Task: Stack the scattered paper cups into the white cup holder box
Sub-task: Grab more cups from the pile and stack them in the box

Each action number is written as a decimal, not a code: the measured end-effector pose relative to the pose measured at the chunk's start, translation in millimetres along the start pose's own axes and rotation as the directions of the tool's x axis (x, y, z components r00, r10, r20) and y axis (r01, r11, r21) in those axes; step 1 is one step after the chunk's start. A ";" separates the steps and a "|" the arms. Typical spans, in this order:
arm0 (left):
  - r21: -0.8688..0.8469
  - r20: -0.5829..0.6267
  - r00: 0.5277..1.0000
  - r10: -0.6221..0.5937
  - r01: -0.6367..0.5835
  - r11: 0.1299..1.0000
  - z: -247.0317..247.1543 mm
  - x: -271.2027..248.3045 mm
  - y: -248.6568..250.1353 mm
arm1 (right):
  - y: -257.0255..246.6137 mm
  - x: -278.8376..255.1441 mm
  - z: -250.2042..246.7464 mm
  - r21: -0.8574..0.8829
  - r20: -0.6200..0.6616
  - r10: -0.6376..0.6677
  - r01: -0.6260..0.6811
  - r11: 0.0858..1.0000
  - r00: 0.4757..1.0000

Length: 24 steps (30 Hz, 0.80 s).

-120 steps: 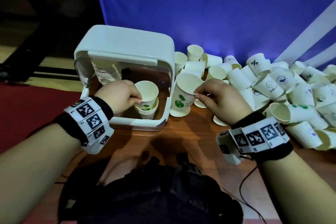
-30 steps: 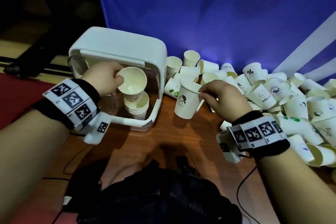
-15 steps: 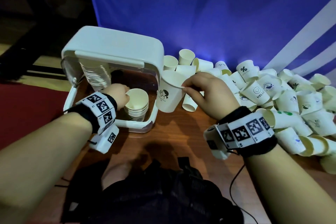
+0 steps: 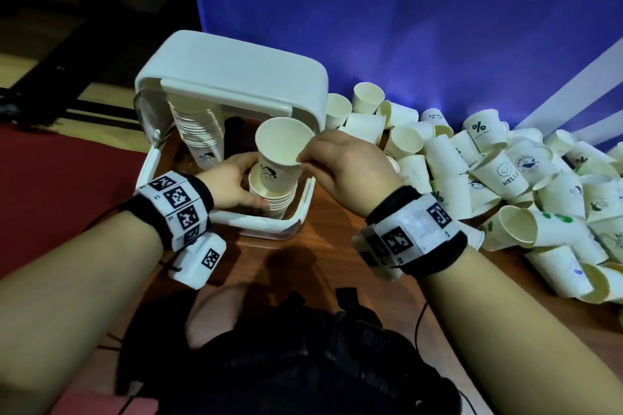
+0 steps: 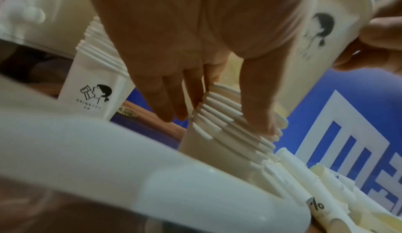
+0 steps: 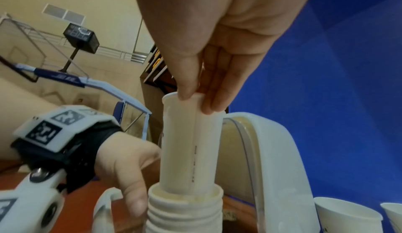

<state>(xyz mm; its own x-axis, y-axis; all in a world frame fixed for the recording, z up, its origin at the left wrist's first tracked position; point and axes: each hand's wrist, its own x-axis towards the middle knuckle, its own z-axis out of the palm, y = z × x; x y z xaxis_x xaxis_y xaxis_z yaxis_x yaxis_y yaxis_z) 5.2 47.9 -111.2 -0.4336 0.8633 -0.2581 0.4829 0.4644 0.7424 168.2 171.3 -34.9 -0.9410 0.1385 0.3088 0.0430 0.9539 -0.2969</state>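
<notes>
**A:** so going left to right, what's where?

**B:** far left inside the box (image 4: 232, 77) there's a tall stack (image 4: 199, 131) leaning against the back, bottom cup has a "DRINK TEA" print. Box is white, lid up, sitting on the table (image 4: 323, 246).

**A:** and the left hand?

**B:** left hand (image 4: 232, 184) is down in the box, fingers and thumb wrapped round a shorter stack (image 4: 274, 200) near the front wall. In the left wrist view the thumb lies right across the stack's rims, fingers on the other side.

**A:** ok and the cup being added?

**B:** cup (image 4: 281, 153) is upright, its base just poking into the top of that short stack, not seated all the way. The right wrist view shows most of its wall sticking out above the top rim. Black drawing on its side.

**A:** right hand?

**B:** right hand (image 4: 347, 168) pinches the cup's rim, thumb on one side and fingertips on the other, other fingers tucked. Nothing else in it.

**A:** further right?

**B:** big pile (image 4: 505, 185) of loose cups on the table, just beside the box and running to the right edge, mostly tipped over. One says "HELLO", one has a % sign. Blue backdrop (image 4: 404, 27) behind it all.
</notes>
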 end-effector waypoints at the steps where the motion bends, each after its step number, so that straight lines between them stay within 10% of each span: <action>1: -0.036 -0.021 1.000 0.000 -0.001 0.999 1.8 0.3 0.0 | 0.0 2.1 4.9 -0.021 0.033 -0.018 0.018 1.000 0.999; 13: 0.049 0.010 1.000 -0.007 0.006 0.999 1.8 2.8 -10.3 | 5.7 17.3 50.0 -0.153 0.506 0.129 -0.058 0.987 0.853; 24: 0.329 -0.070 0.966 0.250 -0.214 0.920 3.4 -40.0 80.1 | 61.1 -64.8 -0.9 -0.031 0.298 0.300 -0.305 0.952 0.906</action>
<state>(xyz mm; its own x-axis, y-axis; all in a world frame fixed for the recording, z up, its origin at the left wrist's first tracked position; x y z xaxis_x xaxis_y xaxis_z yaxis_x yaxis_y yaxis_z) 63.9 51.2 -43.5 -0.3516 0.9359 -0.0202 0.7871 0.3072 0.5349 232.1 220.8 -72.2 -0.9398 0.3327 -0.0785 0.3385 0.8741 -0.3485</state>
